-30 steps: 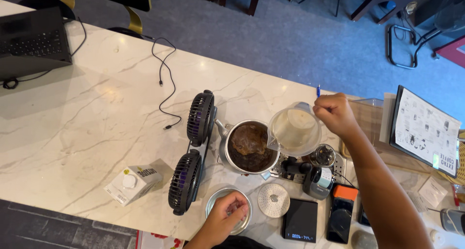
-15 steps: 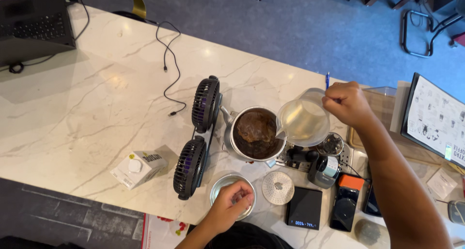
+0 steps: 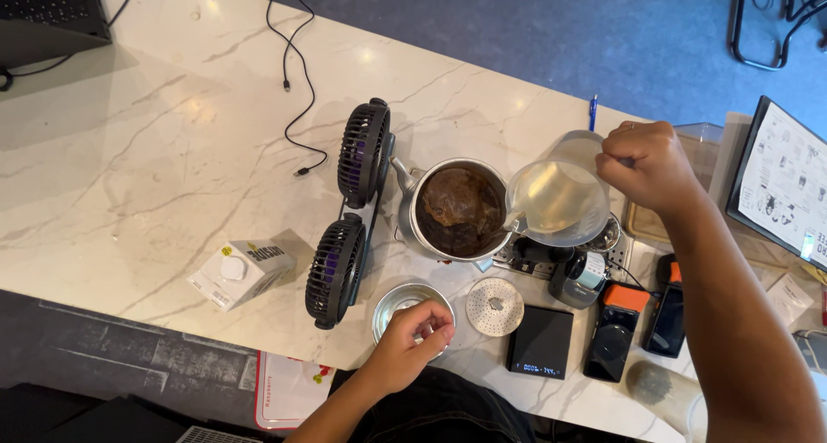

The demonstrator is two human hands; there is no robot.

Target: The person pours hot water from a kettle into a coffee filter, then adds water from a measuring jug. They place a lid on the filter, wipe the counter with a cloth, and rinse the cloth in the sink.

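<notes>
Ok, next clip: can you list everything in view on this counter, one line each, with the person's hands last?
counter: one, white marble, fills the view
laptop: one, dark, far left corner
cable: one, black, loose on the counter
fans: two, black, left of the pot
carton: one, white, lying near the front edge
pot: one, metal, holds dark brown contents
pitcher: one, clear, tilted over the pot
metal lid: one, silver, front edge
perforated disc: one, white
scale: one, black
pen: one, blue
left hand: on the metal lid
right hand: holding the pitcher
</notes>
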